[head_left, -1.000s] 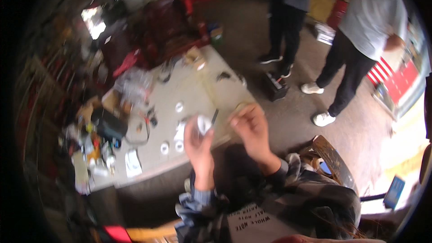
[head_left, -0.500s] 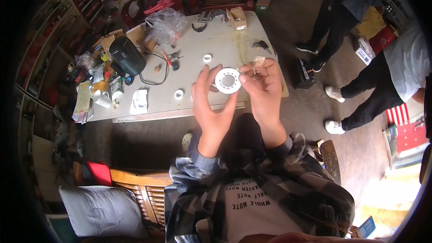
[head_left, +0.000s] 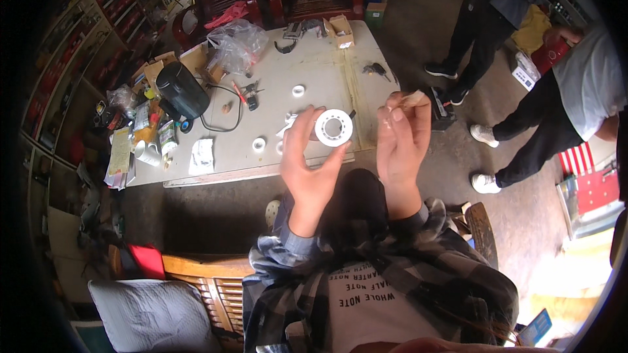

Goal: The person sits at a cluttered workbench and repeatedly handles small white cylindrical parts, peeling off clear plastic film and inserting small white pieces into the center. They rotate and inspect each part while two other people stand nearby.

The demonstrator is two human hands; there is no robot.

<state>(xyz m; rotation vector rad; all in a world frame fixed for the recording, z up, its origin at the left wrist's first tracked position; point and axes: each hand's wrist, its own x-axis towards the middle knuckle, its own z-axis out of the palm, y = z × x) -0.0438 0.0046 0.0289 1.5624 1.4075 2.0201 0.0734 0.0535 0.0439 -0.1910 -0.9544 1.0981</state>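
My left hand (head_left: 305,160) grips a white ring-shaped spool (head_left: 345,129) by its edge, thumb below and fingers above. Small holes circle the spool's open centre, and a short dark strip shows at its upper right. Apart from it, on the right, my right hand (head_left: 398,147) has its thumb and fingers pinched on a crumpled piece of clear film (head_left: 412,98). Beyond my left hand, a small white ring (head_left: 298,91) lies on the table, and another white roll (head_left: 260,145) lies left of the hand.
On the pale table (head_left: 275,68) stand a black kettle (head_left: 183,91), a clear plastic bag (head_left: 239,46) and an open carton (head_left: 339,31). Keys (head_left: 376,69) lie near the right edge. Two people stand on the right. A wooden bench (head_left: 209,284) holds a grey cushion (head_left: 147,310).
My right hand has drawn away from the spool to the right, with the clear film in its fingers. The spool stays in my left hand, slightly lower.
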